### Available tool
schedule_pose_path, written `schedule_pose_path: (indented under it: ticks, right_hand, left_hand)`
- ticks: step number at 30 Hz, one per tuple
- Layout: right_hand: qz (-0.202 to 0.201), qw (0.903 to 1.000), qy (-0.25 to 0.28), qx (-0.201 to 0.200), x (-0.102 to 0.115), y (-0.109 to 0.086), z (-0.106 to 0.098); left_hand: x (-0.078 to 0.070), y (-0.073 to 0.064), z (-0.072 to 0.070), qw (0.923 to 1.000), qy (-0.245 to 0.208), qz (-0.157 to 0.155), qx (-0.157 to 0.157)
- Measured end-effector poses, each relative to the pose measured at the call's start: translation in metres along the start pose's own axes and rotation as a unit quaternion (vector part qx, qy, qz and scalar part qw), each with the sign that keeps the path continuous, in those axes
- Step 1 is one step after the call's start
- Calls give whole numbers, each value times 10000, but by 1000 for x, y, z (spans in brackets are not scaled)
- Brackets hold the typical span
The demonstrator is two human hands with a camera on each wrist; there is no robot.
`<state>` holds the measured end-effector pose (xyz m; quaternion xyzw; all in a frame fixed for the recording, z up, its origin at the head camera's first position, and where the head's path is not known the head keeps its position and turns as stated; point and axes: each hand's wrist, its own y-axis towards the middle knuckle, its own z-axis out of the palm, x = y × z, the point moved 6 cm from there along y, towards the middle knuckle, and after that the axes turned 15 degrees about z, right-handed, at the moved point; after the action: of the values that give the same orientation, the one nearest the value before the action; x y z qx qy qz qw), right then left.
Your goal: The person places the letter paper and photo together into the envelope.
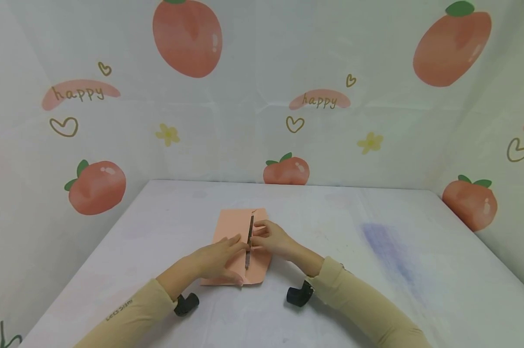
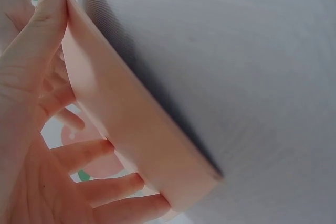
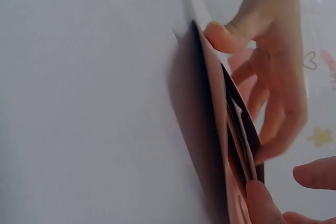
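A flat salmon-pink folder [image 1: 236, 222] lies on the table, with a long dark gap running lengthwise between its flaps. Across its left part rests my left hand [image 1: 220, 258], fingers spread and fairly straight, their tips close to the gap. The left thumb touches the near edge in the left wrist view. My right hand [image 1: 275, 239] comes in from the other side, its fingers bent, pinching the flap edge at the gap. Inside the opening, layered sheets [image 3: 241, 140] show in the right wrist view. One right fingertip stands apart from the folder there.
The white table [image 1: 353, 270] surrounds the folder and bears a bluish-purple smudge [image 1: 388, 256] at the right. A printed cloth [image 1: 244, 130] with fruit and hearts hangs behind. A black device [image 1: 299, 295] sits at the right wrist, another [image 1: 186, 305] at the left.
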<state>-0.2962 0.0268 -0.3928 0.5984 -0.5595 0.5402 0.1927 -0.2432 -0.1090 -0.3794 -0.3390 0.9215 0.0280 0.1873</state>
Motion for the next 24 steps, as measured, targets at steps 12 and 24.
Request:
schedule_pose_path:
  ticks: [12,24]
  right_hand:
    - [44,9998,-6,-205,-11,-15,-47]
    - [-834,9771,-1329,-1439,-15,-50,-108]
  left_hand:
    - [3,-3,1,9992,-21,-340,221]
    - [4,-5,-16,9988,331,-336,114]
